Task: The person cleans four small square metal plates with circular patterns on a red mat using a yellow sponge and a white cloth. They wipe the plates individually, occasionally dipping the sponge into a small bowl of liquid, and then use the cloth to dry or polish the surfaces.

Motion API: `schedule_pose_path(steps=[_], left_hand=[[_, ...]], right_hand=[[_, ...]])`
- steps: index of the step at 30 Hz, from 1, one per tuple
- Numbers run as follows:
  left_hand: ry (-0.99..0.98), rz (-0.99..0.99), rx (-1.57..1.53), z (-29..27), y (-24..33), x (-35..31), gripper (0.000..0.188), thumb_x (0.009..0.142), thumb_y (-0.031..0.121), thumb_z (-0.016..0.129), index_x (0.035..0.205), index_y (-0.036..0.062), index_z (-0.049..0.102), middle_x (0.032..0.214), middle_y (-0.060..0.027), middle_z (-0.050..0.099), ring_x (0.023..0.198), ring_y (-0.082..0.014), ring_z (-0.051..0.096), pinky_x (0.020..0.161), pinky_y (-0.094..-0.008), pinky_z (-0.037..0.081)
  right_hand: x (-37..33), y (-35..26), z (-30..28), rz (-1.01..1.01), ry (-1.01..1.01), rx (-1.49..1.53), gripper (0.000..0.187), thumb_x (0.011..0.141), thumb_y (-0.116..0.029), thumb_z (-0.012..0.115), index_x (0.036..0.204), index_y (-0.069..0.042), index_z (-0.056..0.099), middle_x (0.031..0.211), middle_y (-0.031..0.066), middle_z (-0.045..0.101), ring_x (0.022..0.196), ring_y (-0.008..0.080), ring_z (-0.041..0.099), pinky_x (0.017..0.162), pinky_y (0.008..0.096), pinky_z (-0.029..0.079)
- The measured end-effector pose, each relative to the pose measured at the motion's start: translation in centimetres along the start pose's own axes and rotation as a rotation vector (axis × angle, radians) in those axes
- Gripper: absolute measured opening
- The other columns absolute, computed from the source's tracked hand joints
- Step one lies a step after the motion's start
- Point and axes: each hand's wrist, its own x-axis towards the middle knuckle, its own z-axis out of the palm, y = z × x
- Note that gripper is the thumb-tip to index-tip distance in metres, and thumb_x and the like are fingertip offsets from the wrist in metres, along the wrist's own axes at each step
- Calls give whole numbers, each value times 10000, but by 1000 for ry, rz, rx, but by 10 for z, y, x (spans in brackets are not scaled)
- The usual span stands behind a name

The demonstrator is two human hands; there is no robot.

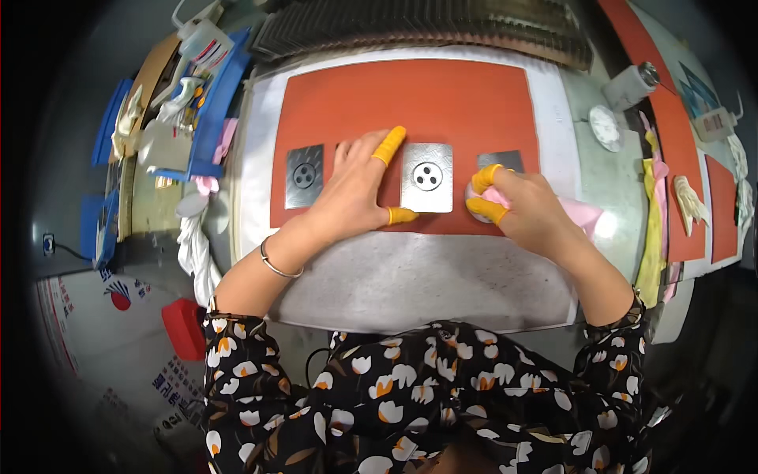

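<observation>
A silver metal plate (416,197) with a round, three-holed centre lies on an orange mat (410,95). My left hand (351,189) rests at its left side, thumb and index finger spread apart in yellow finger cots. The thumb tip meets the plate's lower left corner. Left of that hand lies a darker grey plate (303,193) of like shape. My right hand (525,209) is closed on a pink cloth (583,215), its cot-covered fingers pinching it against a pale round edge. Beneath that hand is another dark plate (505,160), mostly covered.
Many dark plates stand in a row (418,31) along the back. A blue tray (217,103) with bottles and gloves is at left. On the right are a white bottle (628,88), a small white dish (606,128) and a yellow cloth (652,229). A red container (183,328) sits lower left.
</observation>
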Motion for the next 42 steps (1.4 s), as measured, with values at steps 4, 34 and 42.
schedule_pose_path(steps=[4, 34, 42], left_hand=[[159, -73, 61, -24, -42, -48, 849, 631, 179, 790, 1346, 57, 348, 1316, -165, 388, 1202, -349, 353, 1017, -411, 288], [431, -267, 135, -15, -132, -112, 299, 812, -8, 504, 1109, -19, 532, 1053, -143, 522, 919, -328, 534, 778, -376, 447], [452, -245, 108, -15, -130, -113, 285, 798, -15, 511, 1082, -25, 539, 1046, -146, 523, 900, -328, 541, 756, -376, 454]], right_hand=[[22, -9, 37, -77, -8, -80, 173, 799, -158, 627, 820, -2, 554, 688, 190, 602, 627, 364, 569, 551, 434, 424], [77, -42, 122, -185, -46, -403, 42, 735, -60, 604, 767, -35, 597, 705, 167, 603, 627, 347, 594, 561, 448, 465], [80, -44, 133, -273, -41, -395, 72, 731, -64, 624, 803, -58, 629, 678, 145, 604, 618, 326, 596, 545, 426, 471]])
